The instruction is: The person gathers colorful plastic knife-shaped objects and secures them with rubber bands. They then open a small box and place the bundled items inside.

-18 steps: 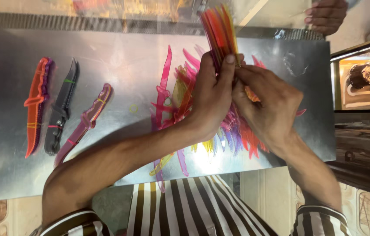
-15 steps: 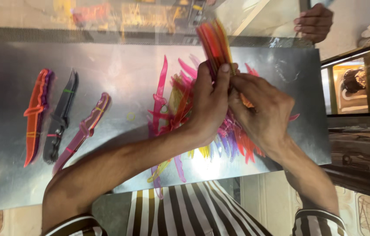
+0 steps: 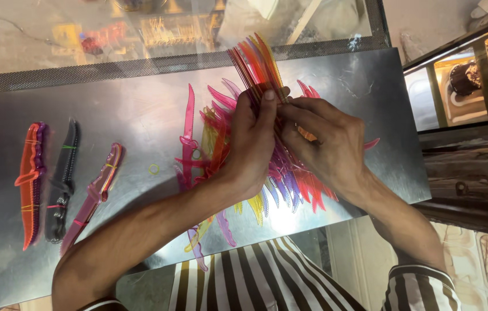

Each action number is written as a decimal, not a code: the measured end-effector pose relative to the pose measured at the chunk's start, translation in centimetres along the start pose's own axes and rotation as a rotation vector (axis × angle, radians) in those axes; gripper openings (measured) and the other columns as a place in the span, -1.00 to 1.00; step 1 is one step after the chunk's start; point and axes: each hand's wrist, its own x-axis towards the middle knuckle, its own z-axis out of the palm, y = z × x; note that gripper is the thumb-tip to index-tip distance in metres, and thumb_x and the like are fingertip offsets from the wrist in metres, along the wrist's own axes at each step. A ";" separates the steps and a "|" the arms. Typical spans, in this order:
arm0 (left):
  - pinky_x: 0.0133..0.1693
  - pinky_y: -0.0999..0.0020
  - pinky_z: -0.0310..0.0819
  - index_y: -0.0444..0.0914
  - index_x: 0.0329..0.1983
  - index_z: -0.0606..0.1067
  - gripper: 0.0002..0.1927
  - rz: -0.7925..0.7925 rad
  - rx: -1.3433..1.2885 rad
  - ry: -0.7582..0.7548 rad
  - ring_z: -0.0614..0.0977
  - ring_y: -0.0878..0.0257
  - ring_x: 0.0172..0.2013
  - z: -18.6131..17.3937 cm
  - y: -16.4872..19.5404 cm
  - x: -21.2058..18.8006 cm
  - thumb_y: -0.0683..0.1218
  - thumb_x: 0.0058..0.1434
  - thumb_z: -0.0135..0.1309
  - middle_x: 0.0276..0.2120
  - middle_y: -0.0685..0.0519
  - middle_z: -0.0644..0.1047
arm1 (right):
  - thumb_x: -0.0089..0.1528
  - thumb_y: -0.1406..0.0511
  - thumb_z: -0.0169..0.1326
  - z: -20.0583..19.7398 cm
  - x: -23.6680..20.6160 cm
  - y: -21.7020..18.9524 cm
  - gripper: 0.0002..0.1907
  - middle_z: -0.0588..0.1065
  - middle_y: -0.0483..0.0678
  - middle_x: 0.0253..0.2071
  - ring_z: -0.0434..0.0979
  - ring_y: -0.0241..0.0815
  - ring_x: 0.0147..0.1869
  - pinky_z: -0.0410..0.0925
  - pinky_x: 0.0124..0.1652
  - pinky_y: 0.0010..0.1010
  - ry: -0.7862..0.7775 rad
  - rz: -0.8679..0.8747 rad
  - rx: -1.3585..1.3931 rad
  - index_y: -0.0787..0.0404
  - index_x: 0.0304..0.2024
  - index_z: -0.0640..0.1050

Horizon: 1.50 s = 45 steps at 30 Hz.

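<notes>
Holding: both hands close round one stack of thin plastic knives, orange and red, fanned upward above the steel desk.
Left grip: left hand wrapped shut on the stack, thumb pressed along it.
Right grip: right hand pinches the same stack from the other side; its fingertips are partly hidden.
Hidden: the stack's lower end lies behind the hands; the loose heap of coloured knives beneath is half covered.
Left side of desk: three banded bundles, orange, black, pink; a small yellow rubber band lies apart.
Far right: cakes behind glass, cut off.
</notes>
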 end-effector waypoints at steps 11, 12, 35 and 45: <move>0.00 0.36 0.49 -0.35 0.15 0.36 -0.67 0.098 0.052 -0.058 0.52 0.35 -0.06 -0.8 -1.4 -0.5 0.00 0.52 -0.13 -0.04 0.00 0.51 | 0.25 0.42 0.28 0.3 -1.1 0.4 -0.73 0.62 0.07 0.01 0.70 -0.07 0.01 0.55 -0.03 -0.37 -0.002 0.012 0.123 0.26 0.02 0.65; 0.02 0.35 0.50 -0.36 0.17 0.35 -0.65 0.109 0.050 -0.086 0.53 0.33 -0.05 -0.9 -1.4 -0.7 0.00 0.53 -0.14 -0.02 0.00 0.51 | 0.24 0.43 0.28 0.2 -1.3 0.3 -0.74 0.63 0.07 -0.03 0.71 -0.09 -0.02 0.55 -0.05 -0.39 0.003 0.041 0.130 0.28 0.00 0.65; -0.14 -0.02 0.48 -0.43 -0.03 0.41 -0.41 0.748 1.959 -0.720 0.42 -0.19 0.08 5.1 -7.3 7.2 -0.30 -0.20 0.28 0.18 -0.33 0.27 | 0.24 0.36 0.27 -5.7 -10.5 15.0 -0.79 0.63 0.06 -0.14 0.68 -0.10 -0.22 0.47 -0.26 -0.32 0.024 0.281 -0.172 0.24 -0.06 0.67; 0.19 -0.26 0.15 -0.34 -0.10 0.51 -0.42 0.769 1.977 -0.784 0.46 -0.10 0.10 6.8 -10.6 8.8 -0.18 -0.26 0.39 -0.02 -0.16 0.47 | 0.27 0.38 0.25 -6.7 -11.4 18.9 -0.81 0.63 0.09 -0.13 0.66 -0.12 -0.21 0.48 -0.22 -0.33 0.028 0.272 -0.141 0.29 -0.07 0.66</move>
